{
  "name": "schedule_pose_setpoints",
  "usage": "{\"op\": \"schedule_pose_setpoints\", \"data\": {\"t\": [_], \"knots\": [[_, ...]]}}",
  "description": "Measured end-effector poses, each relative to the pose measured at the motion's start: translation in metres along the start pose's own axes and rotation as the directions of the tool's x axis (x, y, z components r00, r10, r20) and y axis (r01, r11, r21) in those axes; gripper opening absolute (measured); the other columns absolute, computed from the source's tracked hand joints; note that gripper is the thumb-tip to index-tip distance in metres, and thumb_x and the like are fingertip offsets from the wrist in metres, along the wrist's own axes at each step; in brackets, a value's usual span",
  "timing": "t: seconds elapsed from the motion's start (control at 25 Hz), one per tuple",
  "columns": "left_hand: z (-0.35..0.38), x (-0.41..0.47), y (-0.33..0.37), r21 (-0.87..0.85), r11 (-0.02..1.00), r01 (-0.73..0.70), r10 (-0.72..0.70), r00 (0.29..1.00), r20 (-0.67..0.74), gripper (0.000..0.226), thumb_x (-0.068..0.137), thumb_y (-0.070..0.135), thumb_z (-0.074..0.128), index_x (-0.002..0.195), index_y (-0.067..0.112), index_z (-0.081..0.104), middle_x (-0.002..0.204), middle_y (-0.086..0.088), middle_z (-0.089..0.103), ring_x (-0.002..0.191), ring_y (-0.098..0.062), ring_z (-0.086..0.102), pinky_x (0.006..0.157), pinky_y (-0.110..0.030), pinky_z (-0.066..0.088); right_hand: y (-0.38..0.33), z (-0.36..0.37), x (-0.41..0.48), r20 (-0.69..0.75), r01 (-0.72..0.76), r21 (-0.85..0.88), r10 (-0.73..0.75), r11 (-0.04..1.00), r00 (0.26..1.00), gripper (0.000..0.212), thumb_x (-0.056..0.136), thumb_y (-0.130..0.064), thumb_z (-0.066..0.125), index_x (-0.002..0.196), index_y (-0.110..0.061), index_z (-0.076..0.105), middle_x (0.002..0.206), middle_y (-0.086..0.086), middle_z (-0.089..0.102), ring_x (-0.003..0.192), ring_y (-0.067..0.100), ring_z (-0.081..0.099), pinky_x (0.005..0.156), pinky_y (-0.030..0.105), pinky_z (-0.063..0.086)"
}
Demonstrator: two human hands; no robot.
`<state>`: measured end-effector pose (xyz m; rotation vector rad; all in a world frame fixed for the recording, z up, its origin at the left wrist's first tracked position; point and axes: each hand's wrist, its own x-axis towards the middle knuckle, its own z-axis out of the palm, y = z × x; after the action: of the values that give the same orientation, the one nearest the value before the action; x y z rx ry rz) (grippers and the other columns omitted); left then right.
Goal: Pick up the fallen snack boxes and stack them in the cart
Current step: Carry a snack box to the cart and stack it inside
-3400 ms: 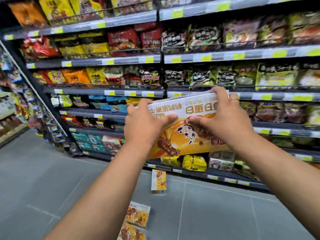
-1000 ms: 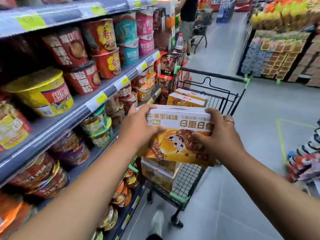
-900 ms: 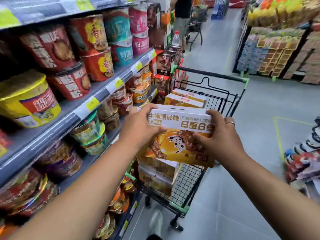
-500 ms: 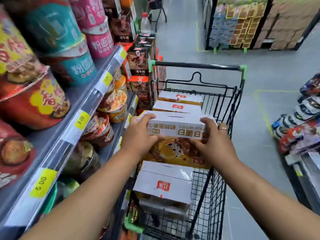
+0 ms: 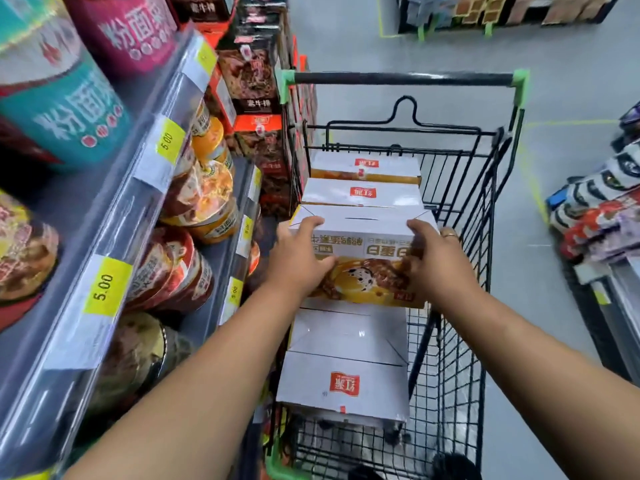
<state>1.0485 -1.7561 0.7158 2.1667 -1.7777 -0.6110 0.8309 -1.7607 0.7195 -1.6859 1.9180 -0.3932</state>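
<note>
Both hands, left hand (image 5: 298, 261) and right hand (image 5: 440, 268), grip an orange snack box (image 5: 363, 261) over the black wire cart (image 5: 485, 237), where four boxes (image 5: 346, 382) already sit; placing remains.

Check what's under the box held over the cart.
Visible below the held box, nearer the camera: a white box with a red logo in the cart. Directly underneath is covered; whether it rests on anything cannot be told.

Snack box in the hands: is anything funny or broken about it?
The snack box, gripped by the left hand and right hand over the cart, looks undamaged, but its printing reads upside down from this view.
</note>
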Motion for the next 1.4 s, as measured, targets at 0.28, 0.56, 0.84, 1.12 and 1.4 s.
{"op": "schedule_pose_setpoints", "data": {"t": [0.28, 0.56, 0.84, 1.12, 1.4], "knots": [[0.019, 0.021, 0.011, -0.102, 0.995, -0.011, 0.019, 0.996, 0.085, 0.066, 0.085, 0.024, 0.072, 0.143, 0.028, 0.040, 0.139, -0.009, 0.044, 0.116, -0.027, 0.053, 0.097, -0.032, 0.044, 0.018, 0.007, 0.017, 0.359, -0.065, -0.009, 0.064, 0.998, 0.931, 0.078, 0.087, -0.009, 0.062, 0.152, -0.029, 0.024, 0.159, 0.011, 0.011, 0.135, 0.032, 0.040, 0.111, 0.037, 0.036], [0.024, 0.014, 0.005, 0.002, 1.000, -0.024, 0.024, 0.995, 0.096, 0.062, 0.084, 0.029, 0.073, 0.139, 0.024, 0.046, 0.142, -0.007, 0.036, 0.130, -0.028, 0.040, 0.108, -0.037, 0.038, 0.023, 0.004, 0.010, 0.374, -0.056, 0.003, 0.051, 0.998, 0.926, 0.085, 0.087, -0.017, 0.068, 0.153, -0.034, 0.018, 0.162, 0.008, -0.007, 0.144, 0.028, 0.028, 0.114, 0.034, 0.025], [0.020, -0.013, 0.046, 0.101, 0.982, -0.162, 0.152, 0.983, 0.098, 0.066, 0.084, 0.043, 0.068, 0.142, 0.028, 0.040, 0.146, -0.008, 0.033, 0.138, -0.027, 0.027, 0.113, -0.041, 0.029, 0.025, -0.002, -0.018, 0.265, -0.067, 0.054, 0.051, 0.996, 0.963, 0.091, 0.084, -0.030, 0.073, 0.152, -0.037, 0.013, 0.161, 0.008, -0.009, 0.145, 0.031, 0.024, 0.115, 0.035, 0.022], [0.031, -0.051, 0.128, 0.052, 0.928, -0.368, 0.360, 0.925, 0.122, 0.066, 0.084, 0.042, 0.069, 0.141, 0.030, 0.040, 0.147, -0.006, 0.035, 0.137, -0.028, 0.031, 0.113, -0.042, 0.032, 0.071, -0.051, -0.067, 0.098, -0.149, 0.087, 0.140, 0.985, 0.985, 0.090, 0.083, -0.035, 0.073, 0.152, -0.038, 0.015, 0.160, 0.011, -0.006, 0.143, 0.033, 0.028, 0.113, 0.035, 0.027], [0.064, -0.130, 0.226, 0.011, 0.823, -0.568, 0.558, 0.812, 0.173, 0.067, 0.083, 0.041, 0.070, 0.141, 0.028, 0.041, 0.144, -0.007, 0.035, 0.137, -0.028, 0.032, 0.110, -0.041, 0.033, 0.150, -0.120, -0.154, -0.040, -0.289, 0.143, 0.298, 0.946, 0.954, 0.086, 0.086, -0.038, 0.069, 0.152, -0.036, 0.014, 0.159, 0.013, -0.004, 0.139, 0.034, 0.034, 0.110, 0.037, 0.034]]}}
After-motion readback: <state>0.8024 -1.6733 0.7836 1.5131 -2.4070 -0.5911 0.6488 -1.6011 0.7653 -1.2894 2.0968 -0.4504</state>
